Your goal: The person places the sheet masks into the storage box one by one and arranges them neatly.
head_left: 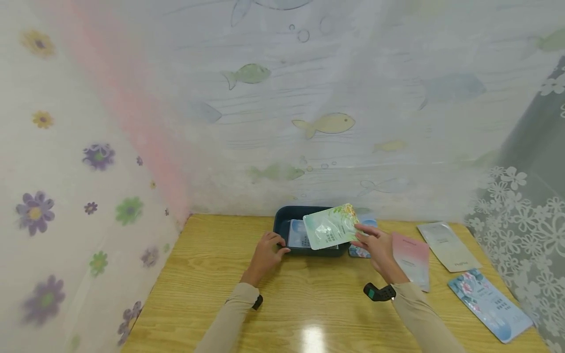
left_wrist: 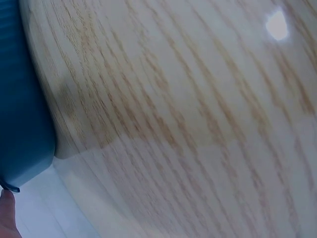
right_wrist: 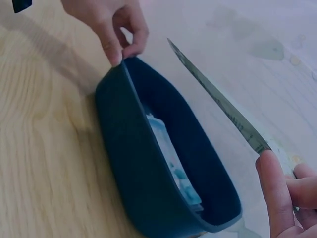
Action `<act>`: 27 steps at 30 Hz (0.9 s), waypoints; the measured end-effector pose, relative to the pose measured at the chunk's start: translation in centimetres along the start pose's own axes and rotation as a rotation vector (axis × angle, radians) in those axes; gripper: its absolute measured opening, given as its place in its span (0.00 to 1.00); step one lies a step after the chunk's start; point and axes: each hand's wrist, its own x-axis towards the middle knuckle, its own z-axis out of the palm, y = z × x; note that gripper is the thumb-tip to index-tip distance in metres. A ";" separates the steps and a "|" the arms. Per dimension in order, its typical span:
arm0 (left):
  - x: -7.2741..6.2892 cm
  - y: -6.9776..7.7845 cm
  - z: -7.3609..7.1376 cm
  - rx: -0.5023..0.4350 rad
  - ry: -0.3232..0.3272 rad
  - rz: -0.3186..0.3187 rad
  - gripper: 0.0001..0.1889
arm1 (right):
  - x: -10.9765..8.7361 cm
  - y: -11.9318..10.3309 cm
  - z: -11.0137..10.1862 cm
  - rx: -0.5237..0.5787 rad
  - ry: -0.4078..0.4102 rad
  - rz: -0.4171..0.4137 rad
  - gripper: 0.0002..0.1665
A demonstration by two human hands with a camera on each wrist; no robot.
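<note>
Curtain (head_left: 265, 108) backs wooden table (head_left: 207, 264); left fingers (right_wrist: 110, 44) pinch blue bin (right_wrist: 121, 144), right fingers (right_wrist: 275, 188) pinch packet (head_left: 327, 229).

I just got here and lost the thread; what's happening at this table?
A person's left hand pinches the rim of a dark blue bin, while the right hand holds a green packet raised by it, not inside. A pale blue packet lies in the bin. Out on the table, to the right, lie a pink packet, a grey-and-cream packet, a blue floral packet, and another partly hidden by the right hand.
</note>
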 end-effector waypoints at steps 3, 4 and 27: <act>0.0 0.0 0.0 0.000 0.010 0.014 0.11 | 0.4 0.2 0.6 -0.003 0.007 -0.006 0.21; 0.0 0.1 0.0 0.002 0.014 0.019 0.11 | 0.4 0.2 0.8 0.003 0.009 -0.005 0.21; 0.0 0.1 -0.2 0.000 -0.020 -0.010 0.10 | 2.6 2.5 4.9 -0.079 0.097 -0.004 0.16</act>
